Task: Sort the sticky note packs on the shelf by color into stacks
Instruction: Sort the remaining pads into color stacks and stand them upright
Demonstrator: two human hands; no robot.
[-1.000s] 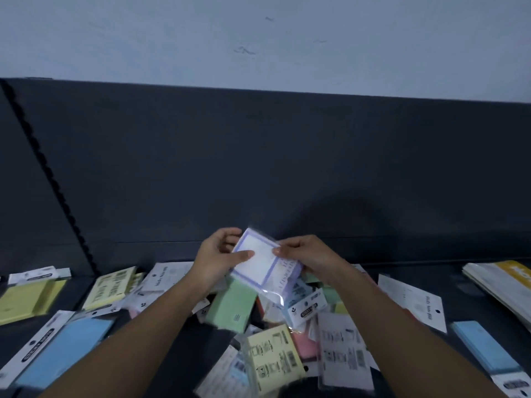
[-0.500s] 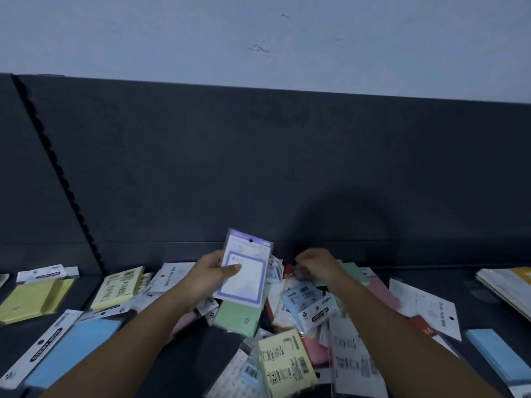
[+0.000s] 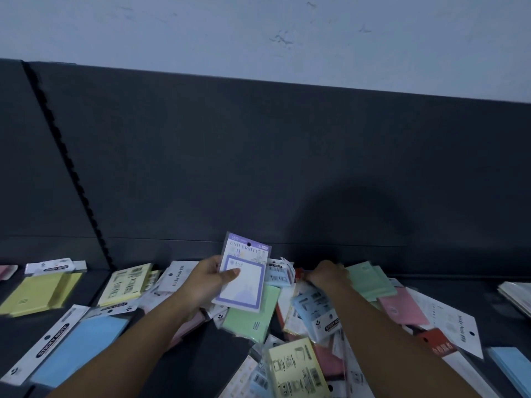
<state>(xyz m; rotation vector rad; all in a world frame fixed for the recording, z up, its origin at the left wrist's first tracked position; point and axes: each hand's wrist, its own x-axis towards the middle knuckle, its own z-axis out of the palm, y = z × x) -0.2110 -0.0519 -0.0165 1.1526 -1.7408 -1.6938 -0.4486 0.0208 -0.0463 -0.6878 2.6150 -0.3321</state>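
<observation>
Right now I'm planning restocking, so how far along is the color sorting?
Early. Yellow packs lie grouped at far left. The left hand holds a purple-bordered pack upright; the right hand reaches into the mixed pile of green, pink, blue and yellow packs, which is unsorted.

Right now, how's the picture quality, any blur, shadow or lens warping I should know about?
Head view: dim, bluish light; a broad soft shadow falls on the dark back panel. The right hand and the packs at the bottom edge are motion-blurred, while the purple pack in the left hand is sharp enough to read its header. Wide-angle distortion bends the panel's top edge.
</observation>
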